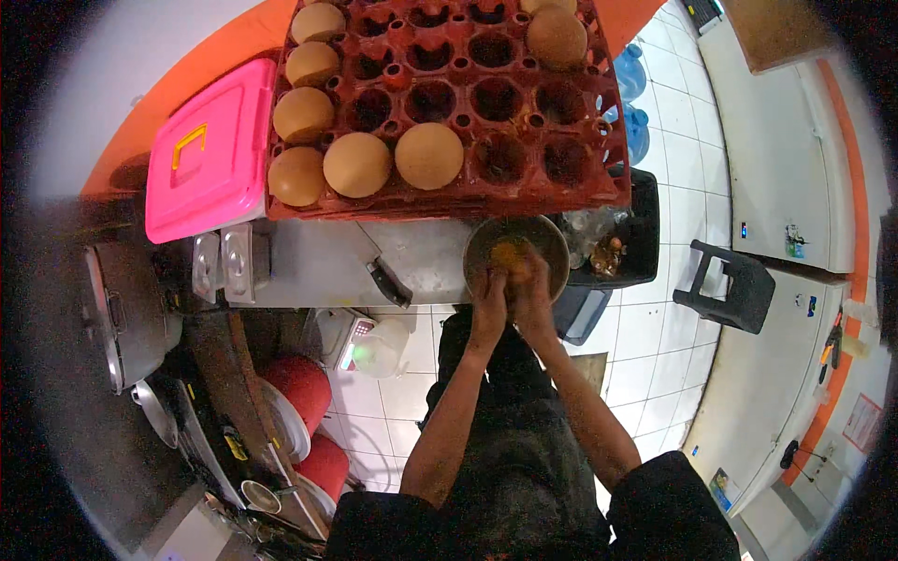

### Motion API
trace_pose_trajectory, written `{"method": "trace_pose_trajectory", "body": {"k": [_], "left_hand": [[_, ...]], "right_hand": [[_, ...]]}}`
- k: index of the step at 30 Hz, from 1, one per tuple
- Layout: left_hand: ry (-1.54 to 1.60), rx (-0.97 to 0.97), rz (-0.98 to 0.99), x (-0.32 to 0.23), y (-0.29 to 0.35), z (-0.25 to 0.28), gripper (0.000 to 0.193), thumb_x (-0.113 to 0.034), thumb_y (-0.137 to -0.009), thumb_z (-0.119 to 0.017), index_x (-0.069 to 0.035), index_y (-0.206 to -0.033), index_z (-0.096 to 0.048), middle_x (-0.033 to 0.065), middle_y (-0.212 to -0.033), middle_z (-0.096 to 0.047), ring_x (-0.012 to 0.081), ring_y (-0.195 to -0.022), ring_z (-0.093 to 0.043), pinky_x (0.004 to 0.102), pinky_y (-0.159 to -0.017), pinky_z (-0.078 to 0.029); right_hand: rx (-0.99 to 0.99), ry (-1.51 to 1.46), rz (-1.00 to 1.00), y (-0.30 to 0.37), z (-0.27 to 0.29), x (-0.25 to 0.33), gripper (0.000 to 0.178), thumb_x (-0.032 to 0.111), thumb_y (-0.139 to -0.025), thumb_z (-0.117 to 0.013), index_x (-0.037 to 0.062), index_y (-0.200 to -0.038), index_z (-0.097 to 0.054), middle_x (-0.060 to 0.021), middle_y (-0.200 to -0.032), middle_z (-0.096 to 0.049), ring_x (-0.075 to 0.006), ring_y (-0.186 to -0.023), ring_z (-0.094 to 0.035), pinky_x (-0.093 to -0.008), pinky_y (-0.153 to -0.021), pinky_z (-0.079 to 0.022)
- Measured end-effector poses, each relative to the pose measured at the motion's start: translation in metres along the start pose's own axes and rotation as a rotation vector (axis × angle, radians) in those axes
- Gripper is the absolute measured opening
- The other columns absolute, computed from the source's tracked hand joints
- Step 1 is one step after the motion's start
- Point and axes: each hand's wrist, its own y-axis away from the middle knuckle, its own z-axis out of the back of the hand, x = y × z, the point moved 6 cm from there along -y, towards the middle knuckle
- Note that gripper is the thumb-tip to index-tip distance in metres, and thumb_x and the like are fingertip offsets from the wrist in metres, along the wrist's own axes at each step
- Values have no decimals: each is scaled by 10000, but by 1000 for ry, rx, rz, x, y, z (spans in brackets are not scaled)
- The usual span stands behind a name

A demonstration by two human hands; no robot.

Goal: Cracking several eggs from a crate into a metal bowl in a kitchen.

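Over a round bowl (552, 245), my left hand (489, 304) and my right hand (533, 297) are held close together, fingers curled and thumbs side by side. Motion and shadow blur the fingertips, so what lies between them cannot be made out. Orange-yellow egg yolk (508, 252) shows in the bowl just beyond the fingers. Directly behind the bowl rises a stack of red egg trays (465, 122). Brown eggs (356, 165) fill the top tray's left column and part of its front row, with two more at the far right; many of its cups hold none.
A dark-handled knife (388, 283) lies on the steel counter (318, 252), left of the bowl. Metal pans (245, 265) and a pink-lidded box (210, 150) stand farther left. Right of the bowl, a black bin (644, 229) holds eggshells (608, 255). A black stool (725, 285) stands on the tiles.
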Motion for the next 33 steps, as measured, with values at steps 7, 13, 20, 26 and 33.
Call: {"method": "trace_pose_trajectory", "body": {"k": [7, 13, 20, 26, 33], "left_hand": [[418, -93, 229, -17, -7, 13, 331, -269, -945, -506, 9, -1120, -547, 106, -1054, -572, 213, -974, -524, 334, -894, -396], [230, 212, 348, -19, -8, 15, 336, -273, -856, -662, -17, -1069, -625, 27, -839, -635, 96, -684, -558, 243, -633, -476], [-47, 249, 281, -15, -13, 20, 389, -327, -799, -716, -43, -1060, -666, 81, -899, -676, 148, -803, -629, 269, -724, -510], [-125, 256, 249, -27, -16, 14, 473, -393, -744, -749, -56, -1065, -665, 124, -973, -676, 188, -888, -634, 299, -797, -498], [-268, 339, 304, -37, -20, 11, 508, -405, -722, -760, -52, -1073, -659, 130, -965, -680, 192, -894, -645, 314, -796, -501]], "right_hand": [[-7, -631, -482, -16, 25, -1, 417, 306, -967, -473, 30, -1278, -443, -149, -1245, -508, -233, -1143, -488, -341, -975, -393], [279, -501, -488, -20, 29, -41, 374, 323, -940, -525, 26, -1166, -554, -96, -1058, -618, -157, -974, -578, -288, -866, -465], [462, -430, -459, -28, 39, -9, 397, 277, -896, -586, 10, -1186, -543, -117, -1072, -631, -168, -964, -589, -304, -816, -486], [507, -207, -344, -31, 44, -13, 464, 299, -833, -651, -8, -1168, -552, -149, -1057, -641, -199, -969, -600, -347, -837, -485], [409, -59, -296, -29, 48, -6, 429, 335, -836, -633, 27, -1132, -587, -162, -1019, -661, -279, -937, -638, -371, -819, -492]]}}
